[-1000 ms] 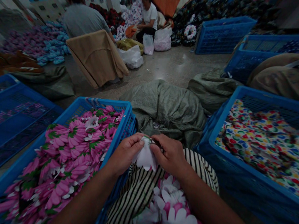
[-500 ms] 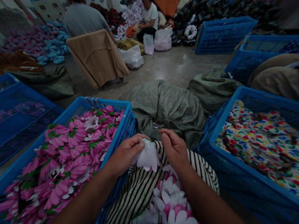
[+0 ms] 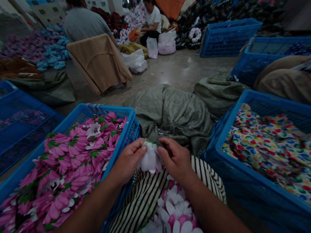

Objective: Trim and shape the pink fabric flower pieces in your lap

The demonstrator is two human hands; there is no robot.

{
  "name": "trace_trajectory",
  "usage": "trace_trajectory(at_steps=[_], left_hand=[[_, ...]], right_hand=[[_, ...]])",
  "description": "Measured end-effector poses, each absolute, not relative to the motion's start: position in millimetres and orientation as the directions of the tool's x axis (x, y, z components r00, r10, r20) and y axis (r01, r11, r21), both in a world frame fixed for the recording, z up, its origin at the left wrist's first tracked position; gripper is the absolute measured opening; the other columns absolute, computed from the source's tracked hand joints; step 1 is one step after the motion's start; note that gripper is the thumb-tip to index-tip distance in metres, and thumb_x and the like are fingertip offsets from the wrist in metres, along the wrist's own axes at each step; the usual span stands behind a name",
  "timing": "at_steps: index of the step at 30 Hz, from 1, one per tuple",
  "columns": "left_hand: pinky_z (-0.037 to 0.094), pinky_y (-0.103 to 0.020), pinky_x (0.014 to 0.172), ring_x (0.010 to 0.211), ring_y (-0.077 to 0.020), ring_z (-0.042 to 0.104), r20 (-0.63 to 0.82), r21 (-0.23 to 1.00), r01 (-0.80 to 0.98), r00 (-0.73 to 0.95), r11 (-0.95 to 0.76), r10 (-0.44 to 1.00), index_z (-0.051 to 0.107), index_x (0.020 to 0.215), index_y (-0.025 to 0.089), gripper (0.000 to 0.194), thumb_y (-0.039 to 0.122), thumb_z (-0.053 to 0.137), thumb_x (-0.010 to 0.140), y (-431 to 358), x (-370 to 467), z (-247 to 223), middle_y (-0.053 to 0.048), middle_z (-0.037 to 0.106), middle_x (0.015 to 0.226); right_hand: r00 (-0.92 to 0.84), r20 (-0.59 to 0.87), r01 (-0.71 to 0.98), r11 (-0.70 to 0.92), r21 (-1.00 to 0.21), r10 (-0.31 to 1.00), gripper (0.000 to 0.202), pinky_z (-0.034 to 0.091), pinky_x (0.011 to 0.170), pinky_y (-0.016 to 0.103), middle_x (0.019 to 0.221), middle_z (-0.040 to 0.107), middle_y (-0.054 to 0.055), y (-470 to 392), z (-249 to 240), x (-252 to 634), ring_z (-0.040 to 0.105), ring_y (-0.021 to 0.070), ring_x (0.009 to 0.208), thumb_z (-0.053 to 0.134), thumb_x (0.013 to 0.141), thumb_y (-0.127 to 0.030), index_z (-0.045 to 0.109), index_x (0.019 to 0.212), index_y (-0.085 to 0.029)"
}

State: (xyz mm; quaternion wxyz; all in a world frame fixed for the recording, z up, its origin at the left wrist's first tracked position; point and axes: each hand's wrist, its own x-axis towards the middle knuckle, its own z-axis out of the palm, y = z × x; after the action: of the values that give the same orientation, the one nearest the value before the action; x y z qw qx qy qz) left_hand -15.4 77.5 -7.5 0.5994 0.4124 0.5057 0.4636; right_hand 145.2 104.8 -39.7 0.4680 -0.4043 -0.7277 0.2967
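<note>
Between the thumb and fingers of my left hand (image 3: pixel 131 158) is a white fabric flower (image 3: pixel 150 159), its petals hanging down and a bit of green showing at its top. My right hand (image 3: pixel 175 159) is at the flower's right edge, fingers curled and the thumb touching the petals. Whether something small sits in those fingers cannot be made out. Below the hands, more white and pink fabric flowers (image 3: pixel 186 228) lie on a black-and-cream striped cloth (image 3: pixel 134 205) over my lap.
On my left stands a blue crate (image 3: pixel 107 108) heaped with pink petal pieces (image 3: pixel 72 167). A second blue crate (image 3: pixel 221 144) at right holds colourful dotted fabric (image 3: pixel 272 152). Grey-green sacks (image 3: pixel 169 107) lie ahead. Two people (image 3: pixel 84 23) sit farther back beside piles of goods.
My right hand has moved left and down, from apart to touching the flower. My left hand, still holding the flower, has shifted slightly left. The whole view has shifted a little.
</note>
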Motion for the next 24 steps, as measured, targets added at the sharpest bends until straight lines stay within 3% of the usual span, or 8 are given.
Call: trace_trajectory(at_steps=[4,11,19,22,24], left_hand=[[0.039,-0.022,0.063,0.072,-0.0128,0.048,-0.159,0.987,0.045,0.089,0.156,0.983,0.062,0.086,0.015,0.019,0.031,0.054,0.079,76.1,-15.7,-5.6,-0.004,0.056,0.088],[0.038,-0.022,0.066,0.073,-0.0128,0.047,-0.132,0.991,0.044,0.123,0.128,0.984,0.062,0.085,0.018,0.017,0.03,0.051,0.081,74.7,-16.7,-4.6,-0.002,0.055,0.087],[0.038,-0.023,0.068,0.08,-0.0143,0.047,-0.105,0.993,0.073,0.141,0.095,0.985,0.063,0.082,0.018,0.016,0.028,0.051,0.081,72.4,-17.1,-3.5,-0.003,0.054,0.092],[0.038,-0.021,0.065,0.077,-0.0131,0.049,-0.135,0.991,0.009,0.127,0.135,0.983,0.063,0.08,0.017,0.014,0.028,0.054,0.079,72.0,-17.1,-5.6,-0.003,0.056,0.091],[0.039,-0.02,0.061,0.07,-0.011,0.049,-0.188,0.975,-0.094,0.12,0.199,0.975,0.062,0.078,0.016,0.013,0.028,0.056,0.078,72.5,-16.5,-6.9,-0.002,0.057,0.084]], right_hand=[[-0.337,0.519,0.394,0.618,-0.68,0.785,0.025,0.046,0.07,0.028,0.088,0.067,0.008,101.4,-35.7,146.2,0.062,0.0182,0.079,0.048,0.085,-0.027,0.059,0.105,-0.017],[-0.374,0.523,0.43,0.643,-0.634,0.766,0.027,0.047,0.069,0.028,0.088,0.068,0.009,101.0,-36.6,145.1,0.063,0.0183,0.077,0.047,0.086,-0.028,0.06,0.106,-0.016],[-0.381,0.481,0.391,0.609,-0.69,0.789,0.023,0.045,0.067,0.027,0.084,0.069,0.006,100.2,-36.8,143.6,0.063,0.0171,0.074,0.046,0.087,-0.026,0.064,0.099,-0.019],[-0.327,0.443,0.301,0.536,-0.789,0.835,0.022,0.046,0.067,0.027,0.085,0.069,0.006,100.7,-38.4,142.1,0.063,0.0167,0.075,0.046,0.086,-0.025,0.065,0.095,-0.019],[-0.211,0.358,0.186,0.397,-0.899,0.91,0.022,0.046,0.062,0.026,0.075,0.067,0.004,103.7,-40.5,141.2,0.061,0.015,0.067,0.046,0.086,-0.028,0.065,0.093,-0.018]])
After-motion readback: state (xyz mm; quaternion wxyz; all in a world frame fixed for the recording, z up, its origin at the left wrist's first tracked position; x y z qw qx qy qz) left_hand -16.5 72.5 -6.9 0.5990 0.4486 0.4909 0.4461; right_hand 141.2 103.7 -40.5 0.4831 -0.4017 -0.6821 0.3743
